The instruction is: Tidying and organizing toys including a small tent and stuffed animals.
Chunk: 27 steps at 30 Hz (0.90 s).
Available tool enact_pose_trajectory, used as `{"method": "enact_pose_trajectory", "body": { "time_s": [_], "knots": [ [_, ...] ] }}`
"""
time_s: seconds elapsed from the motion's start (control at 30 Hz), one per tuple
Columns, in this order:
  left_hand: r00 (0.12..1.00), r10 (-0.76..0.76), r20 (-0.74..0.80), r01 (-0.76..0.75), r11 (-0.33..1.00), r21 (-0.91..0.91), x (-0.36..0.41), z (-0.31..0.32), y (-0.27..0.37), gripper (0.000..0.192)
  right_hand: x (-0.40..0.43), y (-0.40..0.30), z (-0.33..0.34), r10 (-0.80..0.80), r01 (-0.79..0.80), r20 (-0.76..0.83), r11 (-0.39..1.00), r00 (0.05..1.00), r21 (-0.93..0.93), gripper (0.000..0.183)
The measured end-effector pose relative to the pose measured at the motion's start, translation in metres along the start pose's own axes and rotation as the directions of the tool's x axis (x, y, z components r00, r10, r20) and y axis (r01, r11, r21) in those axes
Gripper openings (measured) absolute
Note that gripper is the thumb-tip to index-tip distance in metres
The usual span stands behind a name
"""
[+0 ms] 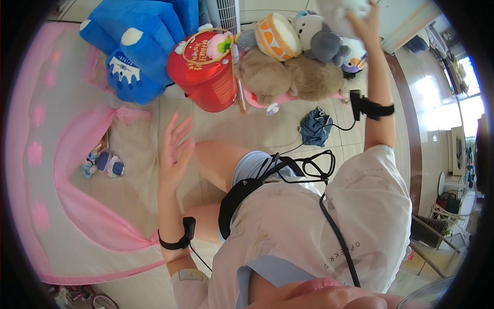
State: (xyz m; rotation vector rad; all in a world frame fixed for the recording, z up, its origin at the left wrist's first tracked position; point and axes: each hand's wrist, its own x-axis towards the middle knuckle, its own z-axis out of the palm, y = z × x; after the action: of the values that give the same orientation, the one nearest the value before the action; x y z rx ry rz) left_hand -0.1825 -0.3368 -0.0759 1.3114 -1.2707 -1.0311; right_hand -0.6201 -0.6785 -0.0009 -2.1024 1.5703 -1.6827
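Observation:
My right hand (pixel 366 29) reaches to the upper right, its fingers curled against a white plush toy (pixel 341 15) that is partly cut off by the top edge of the view. Beneath that toy is a heap of plush toys: a grey-and-white one (pixel 326 44), a round orange-slice cake plush (pixel 278 36), two brown furry ones (pixel 314 79) and a white-and-purple one (pixel 352 56). They rest on a pink surface (pixel 278 99). My left hand (pixel 177 145) hangs in the air with its fingers apart, holding nothing, between the pink play tent and the red bucket.
A red lidded bucket (pixel 210 85) and a large blue plush (pixel 139 58) stand ahead. The pink mesh tent (pixel 87 231) fills the left, with small dolls (pixel 102 164) inside. Crumpled denim (pixel 316 127) lies on the tiles. A black cable (pixel 341 231) crosses my shirt.

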Motion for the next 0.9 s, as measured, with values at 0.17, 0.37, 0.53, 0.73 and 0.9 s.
{"method": "enact_pose_trajectory", "body": {
  "time_s": [0.17,0.37,0.53,0.73,0.9],
  "knots": [
    [0.999,-0.050,0.020,0.050,0.999,0.009,0.014,0.004,-0.005,0.064,-0.008,0.041,-0.113,0.558,-0.483,-0.073,0.770,0.827,0.416,0.082],
    [0.995,-0.069,0.071,0.067,0.997,0.028,0.033,0.020,-0.012,0.063,-0.064,0.172,-0.151,0.870,-0.819,0.174,0.342,0.461,0.460,0.073],
    [0.988,-0.092,0.121,0.085,0.994,0.062,0.041,0.033,-0.011,0.063,-0.073,0.169,-0.131,0.888,-0.923,0.302,0.266,0.347,0.279,0.077],
    [0.989,-0.091,0.117,0.079,0.992,0.102,0.039,0.041,-0.012,0.062,-0.067,0.146,-0.136,0.831,-0.877,0.300,0.396,0.468,0.271,0.082],
    [0.987,-0.083,0.141,0.071,0.993,0.091,0.040,0.043,-0.015,0.061,-0.068,0.169,-0.127,0.885,-0.922,0.298,0.283,0.358,0.266,0.077]
  ]
}}
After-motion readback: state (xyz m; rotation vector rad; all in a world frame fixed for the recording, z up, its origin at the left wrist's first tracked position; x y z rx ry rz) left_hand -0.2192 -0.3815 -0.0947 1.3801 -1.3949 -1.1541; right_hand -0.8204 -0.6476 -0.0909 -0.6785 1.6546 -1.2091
